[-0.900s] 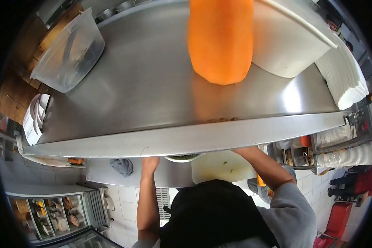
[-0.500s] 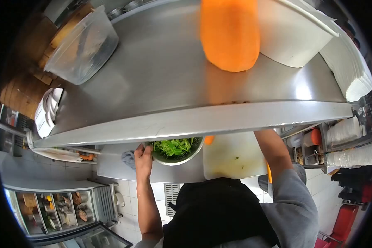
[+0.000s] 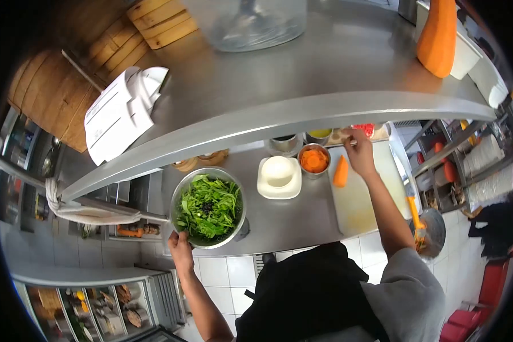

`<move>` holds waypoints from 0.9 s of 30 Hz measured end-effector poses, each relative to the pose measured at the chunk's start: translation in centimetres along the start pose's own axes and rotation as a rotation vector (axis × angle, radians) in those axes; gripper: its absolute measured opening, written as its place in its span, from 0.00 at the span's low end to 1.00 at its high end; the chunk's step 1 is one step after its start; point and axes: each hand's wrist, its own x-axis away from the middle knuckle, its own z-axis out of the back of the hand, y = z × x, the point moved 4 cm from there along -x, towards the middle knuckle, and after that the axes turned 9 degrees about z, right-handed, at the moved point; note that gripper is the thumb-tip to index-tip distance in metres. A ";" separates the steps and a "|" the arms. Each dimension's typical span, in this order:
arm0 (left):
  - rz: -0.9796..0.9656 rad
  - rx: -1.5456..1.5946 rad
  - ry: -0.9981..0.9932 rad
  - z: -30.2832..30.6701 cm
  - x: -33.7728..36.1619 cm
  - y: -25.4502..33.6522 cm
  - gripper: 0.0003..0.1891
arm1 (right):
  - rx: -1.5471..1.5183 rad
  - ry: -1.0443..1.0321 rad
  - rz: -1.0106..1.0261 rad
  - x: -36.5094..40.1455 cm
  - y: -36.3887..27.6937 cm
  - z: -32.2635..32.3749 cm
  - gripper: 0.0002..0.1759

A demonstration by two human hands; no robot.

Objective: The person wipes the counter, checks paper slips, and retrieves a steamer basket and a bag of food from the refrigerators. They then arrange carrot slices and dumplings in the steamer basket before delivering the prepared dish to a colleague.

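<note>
A round metal bowl (image 3: 240,212) full of chopped green leaves (image 3: 209,206) is at the counter's left, and my left hand (image 3: 180,245) is closed on its near rim. On the right, my right hand (image 3: 359,153) is raised near the far end of the white cutting board (image 3: 356,212); its fingers look pinched together, and anything between them is too small to name. A piece of carrot (image 3: 340,172) lies on the board just left of that hand. Beside the board stands a small metal bowl of orange slices (image 3: 313,161).
White dishes (image 3: 279,178) sit mid-counter. A steel shelf (image 3: 279,108) crosses above, holding a large orange vegetable (image 3: 438,43), paper slips (image 3: 119,119) and a clear container (image 3: 256,25). A knife (image 3: 402,165) lies along the board's right side. An orange-handled tool (image 3: 416,214) rests by a bin (image 3: 432,233).
The view has turned left and shows more of the counter. The bowl of greens has moved left with my left hand. My right hand has come into sight from behind the shelf.
</note>
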 end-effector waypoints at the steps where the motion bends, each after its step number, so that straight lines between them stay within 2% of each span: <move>1: 0.012 -0.049 -0.014 0.4 -1.3 0.2 0.08 | -0.038 -0.034 -0.089 2.1 -1.2 -0.2 0.13; 4: 0.039 -0.186 -0.121 0.4 -6.4 1.7 0.08 | -0.197 -0.136 -0.290 9.7 -6.0 -0.3 0.12; 6: 0.091 -0.260 -0.053 0.1 -10.0 3.9 0.09 | -0.190 -0.266 -0.373 15.4 -11.3 -0.5 0.12; 10: 0.165 0.024 -0.380 -6.3 -19.2 5.0 0.19 | -0.207 -0.357 -0.554 24.0 -17.9 0.0 0.14; 11: 0.147 0.018 -0.410 -8.8 -21.3 5.7 0.19 | -0.184 -0.378 -0.578 25.7 -18.5 0.3 0.14; 13: 0.203 0.305 -0.538 -14.2 -24.0 6.5 0.18 | -0.225 -0.336 -0.716 28.0 -20.5 1.2 0.14; 14: 0.197 0.298 -0.570 -16.9 -24.9 6.5 0.18 | -0.219 -0.318 -0.784 29.2 -20.9 1.7 0.14; 17: 0.233 0.403 -0.470 -23.3 -29.7 4.3 0.20 | -0.132 -0.235 -0.848 32.1 -22.1 3.1 0.13; 18: 0.233 0.388 -0.498 -25.0 -31.3 4.0 0.20 | -0.110 -0.207 -0.878 33.2 -22.5 3.3 0.13; 20: 0.241 0.377 -0.428 -26.8 -33.1 2.5 0.21 | -0.088 -0.181 -1.010 35.1 -23.6 3.7 0.13; 21: 0.265 0.342 -0.337 -27.3 -33.0 2.8 0.23 | -0.059 -0.120 -0.941 36.5 -23.9 3.3 0.12; 22: 0.278 0.318 -0.361 -28.0 -32.6 2.9 0.23 | -0.039 -0.131 -1.021 37.5 -24.6 3.4 0.12; 25: 0.331 0.252 -0.322 -28.6 -33.2 3.0 0.23 | 0.040 -0.188 -1.067 41.8 -26.3 3.0 0.13; 27: 0.279 0.167 -0.339 -29.4 -34.5 2.5 0.23 | 0.037 -0.245 -1.150 44.5 -28.0 2.1 0.14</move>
